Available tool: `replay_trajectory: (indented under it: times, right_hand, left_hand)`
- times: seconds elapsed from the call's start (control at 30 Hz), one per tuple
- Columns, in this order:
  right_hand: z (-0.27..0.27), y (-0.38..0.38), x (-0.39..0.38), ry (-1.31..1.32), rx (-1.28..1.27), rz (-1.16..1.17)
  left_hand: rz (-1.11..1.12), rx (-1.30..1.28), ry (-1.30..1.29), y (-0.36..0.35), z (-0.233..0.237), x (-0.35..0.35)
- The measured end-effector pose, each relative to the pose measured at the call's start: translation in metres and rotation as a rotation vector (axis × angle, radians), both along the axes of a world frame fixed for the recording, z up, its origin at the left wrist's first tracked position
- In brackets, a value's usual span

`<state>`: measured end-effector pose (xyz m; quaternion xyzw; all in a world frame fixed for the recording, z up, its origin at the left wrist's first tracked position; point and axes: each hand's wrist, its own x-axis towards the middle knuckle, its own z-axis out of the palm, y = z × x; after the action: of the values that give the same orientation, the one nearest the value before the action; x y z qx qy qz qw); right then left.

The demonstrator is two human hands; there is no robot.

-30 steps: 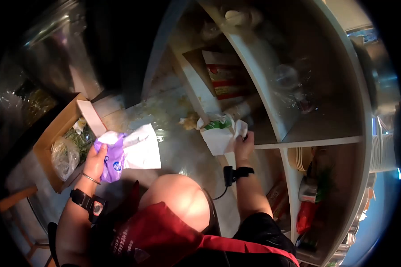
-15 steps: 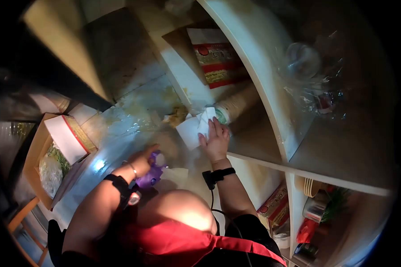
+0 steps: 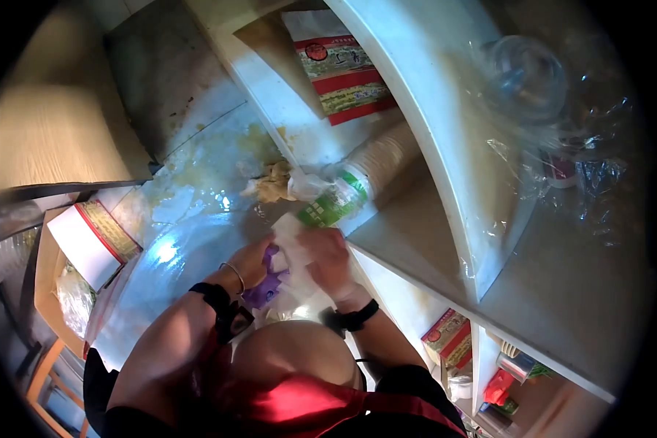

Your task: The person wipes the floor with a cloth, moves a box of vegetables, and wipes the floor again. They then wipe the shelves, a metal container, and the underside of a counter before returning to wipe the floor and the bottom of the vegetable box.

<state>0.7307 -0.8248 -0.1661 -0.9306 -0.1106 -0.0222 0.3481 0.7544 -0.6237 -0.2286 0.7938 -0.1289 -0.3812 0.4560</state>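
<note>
My left hand (image 3: 247, 264) is closed round a purple packet (image 3: 269, 283), which looks like a tissue pack. Close beside it, my right hand (image 3: 327, 261) is smeared by motion, but a white tissue (image 3: 288, 237) shows along its fingers and hangs down between the hands. Just beyond them lies a plastic sleeve of paper cups (image 3: 383, 160) with a green label, reaching out of the shelf. A brown crumpled lump (image 3: 270, 182) touches or nearly touches the sleeve's loose end; I cannot make out what it is.
A white shelf unit (image 3: 434, 139) curves up on the right, holding a red printed bag (image 3: 343, 69) and plastic-wrapped clear cups (image 3: 525, 80). Wet, stained floor (image 3: 197, 175) spreads ahead. An open cardboard box (image 3: 55, 288) stands left, below a wooden panel (image 3: 58, 124).
My right hand has drawn back from the cup sleeve towards my left hand, bringing the tissue along. The sleeve's green label is now uncovered. The view has shifted.
</note>
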Motion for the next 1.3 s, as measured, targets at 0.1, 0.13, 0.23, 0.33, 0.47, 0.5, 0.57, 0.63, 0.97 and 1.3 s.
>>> replay_trajectory:
  times: [0.1, 0.13, 0.23, 0.33, 0.47, 0.5, 0.57, 0.63, 0.97, 1.3]
  right_hand:
    - [0.009, -0.016, 0.013, -0.029, -0.048, -0.131]
    - [0.010, -0.019, 0.018, -0.045, -0.089, -0.190]
    - [0.005, -0.016, 0.014, -0.038, -0.066, -0.200]
    - [-0.005, -0.014, 0.003, -0.036, -0.026, -0.236]
    - [-0.022, -0.017, -0.015, 0.073, 0.232, -0.410]
    - [-0.023, -0.017, -0.022, 0.076, 0.237, -0.416]
    - [-0.025, -0.015, -0.031, 0.215, 0.358, -0.444]
    - [-0.036, -0.011, -0.035, 0.240, 0.527, -0.555]
    - [-0.051, -0.017, -0.035, 0.273, 0.758, -0.647]
    - [-0.039, -0.024, 0.041, -0.040, 0.731, -0.780]
  left_hand:
    - [0.033, 0.052, 0.001, 0.001, 0.015, 0.002]
    - [0.040, 0.053, 0.003, -0.002, 0.017, 0.003]
    - [0.127, -0.052, -0.195, -0.009, 0.022, 0.016]
    - [0.098, 0.048, -0.221, -0.010, 0.048, 0.036]
    - [-0.177, 0.386, -0.267, -0.021, 0.113, 0.081]
    - [-0.299, 0.446, -0.320, -0.029, 0.122, 0.091]
    - [-0.418, 0.472, -0.389, -0.051, 0.132, 0.108]
    - [-0.526, 0.496, -0.453, -0.077, 0.135, 0.117]
    - [-0.583, 0.250, -0.707, -0.159, 0.059, 0.104]
    - [-0.565, 0.250, -0.568, -0.130, 0.116, 0.137]
